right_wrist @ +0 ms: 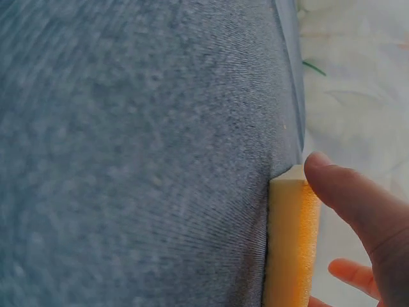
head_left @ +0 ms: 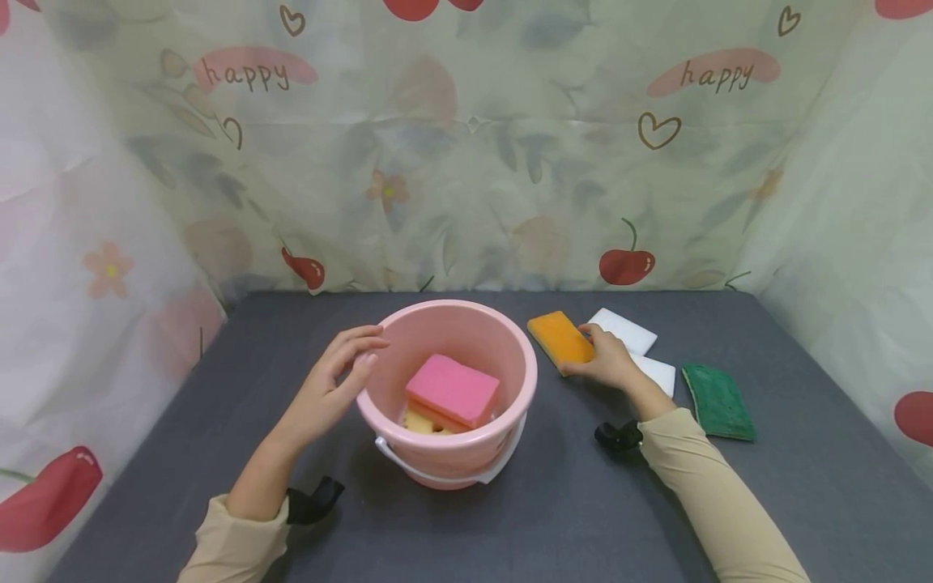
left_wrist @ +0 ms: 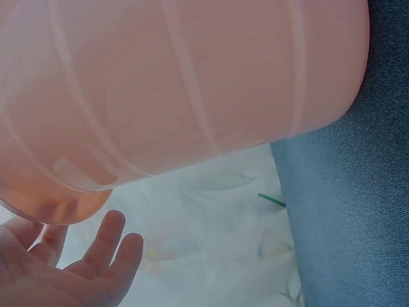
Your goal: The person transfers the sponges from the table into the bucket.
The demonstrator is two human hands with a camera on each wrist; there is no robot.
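A pink bucket (head_left: 452, 309) stands on the grey table, with a pink sponge (head_left: 453, 390) lying inside on top of a yellow one (head_left: 417, 421). My left hand (head_left: 351, 363) is at the bucket's left rim, fingers relaxed and holding nothing. In the left wrist view the open left hand (left_wrist: 96, 268) shows below the bucket's wall (left_wrist: 179, 83). My right hand (head_left: 605, 356) grips the near end of an orange sponge (head_left: 557, 336) that lies flat to the right of the bucket. In the right wrist view its thumb (right_wrist: 348, 195) presses against the orange sponge's side (right_wrist: 291, 243).
Two white sponges (head_left: 627, 328) (head_left: 659, 374) lie just beyond the right hand, and a green scouring pad (head_left: 717, 401) lies further right. The grey tabletop (head_left: 510, 518) is walled in by printed curtains at the back and on both sides.
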